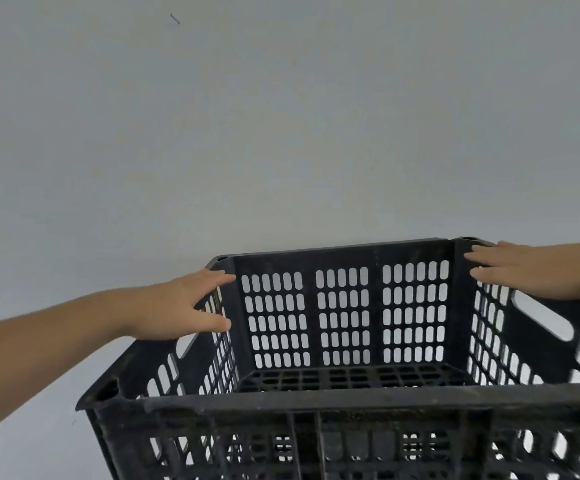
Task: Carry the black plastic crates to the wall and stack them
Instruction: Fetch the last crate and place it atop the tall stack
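Support: whatever bears the black crate is hidden beneath it, so floor or another crate cannot be told.
Pale surface: a plain grey-white stretch shows below the left hand and its forearm. No seam marks it as floor or wall.
Crate's place: upright between the two hands. Its left rim is under the left hand and its far right corner under the right hand.
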Demonstrator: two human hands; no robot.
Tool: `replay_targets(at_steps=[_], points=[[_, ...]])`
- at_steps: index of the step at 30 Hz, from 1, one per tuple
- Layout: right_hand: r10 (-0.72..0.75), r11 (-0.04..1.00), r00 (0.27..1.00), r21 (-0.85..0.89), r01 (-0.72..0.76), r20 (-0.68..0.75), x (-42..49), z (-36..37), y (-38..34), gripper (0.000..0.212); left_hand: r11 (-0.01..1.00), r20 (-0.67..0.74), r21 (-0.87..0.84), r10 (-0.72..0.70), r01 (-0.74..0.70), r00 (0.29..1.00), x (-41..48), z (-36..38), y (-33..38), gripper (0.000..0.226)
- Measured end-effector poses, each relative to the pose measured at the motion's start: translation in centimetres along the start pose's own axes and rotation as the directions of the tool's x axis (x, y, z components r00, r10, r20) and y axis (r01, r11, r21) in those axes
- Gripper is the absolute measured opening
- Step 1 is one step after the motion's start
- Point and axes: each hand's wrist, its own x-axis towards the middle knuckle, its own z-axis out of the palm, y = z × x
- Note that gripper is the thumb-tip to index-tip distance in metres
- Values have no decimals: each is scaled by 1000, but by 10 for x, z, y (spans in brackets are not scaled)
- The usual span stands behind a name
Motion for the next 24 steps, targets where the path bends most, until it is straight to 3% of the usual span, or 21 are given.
replay_targets(at_steps=[3, 6, 9, 13, 16, 20, 24], points=[[113, 994, 993, -3, -114, -23, -10, -20, -31, 68, 995, 20, 93, -25, 23, 999, 13, -17, 16, 85], [52, 999, 999, 5, -52, -15, -5, -50, -91, 68, 994, -71, 109, 26, -18, 997, 38, -35, 48, 79], [26, 995, 999, -101, -24, 26, 14, -61, -130, 64, 983, -105, 172, 87, -68, 991, 68, -41, 84, 75], [-34, 993, 999, -114, 35, 16, 48, -54, -165, 64, 963, -66, 249, 122, -103, 990, 103, -33, 120, 74], [3, 992, 1000, -126, 1, 28, 70, -40, -165, 65, 958, -22, 275, 93, -83, 995, 125, -23, 137, 63], [9, 996, 1000, -92, -10, -17, 78, -23, -153, 83, 943, -3, 332, 27, -25, 1000, 140, -5, 142, 94], [-16, 998, 1000, -54, 17, 21, 77, -26, -145, 90, 931, 46, 363, 7, -23, 999, 140, -13, 140, 103]])
